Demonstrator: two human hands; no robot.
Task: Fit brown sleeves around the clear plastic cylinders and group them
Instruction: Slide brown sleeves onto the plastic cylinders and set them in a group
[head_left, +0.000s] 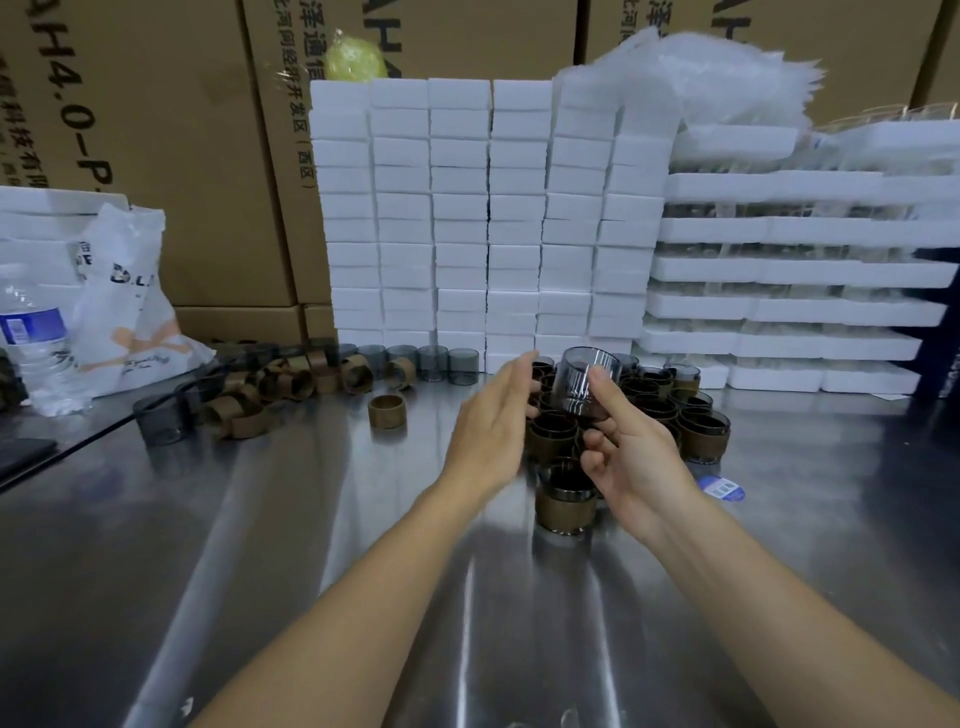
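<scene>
My right hand (626, 462) pinches a bare smoky cylinder (577, 380) just above the cluster of sleeved cylinders (701, 434). My left hand (488, 421), fingers straight, hovers at that cluster's left edge; a loose brown sleeve (387, 410) stands farther left.

Shiny steel table (218, 519) — cardboard cartons (156, 130) stacked behind white foam blocks (457, 208).

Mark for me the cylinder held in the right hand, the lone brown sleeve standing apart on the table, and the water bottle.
held cylinder (579, 379), head view, middle of its clear wall.
lone brown sleeve (387, 413), head view, its outer front face.
water bottle (32, 326), head view, its blue label.
</scene>
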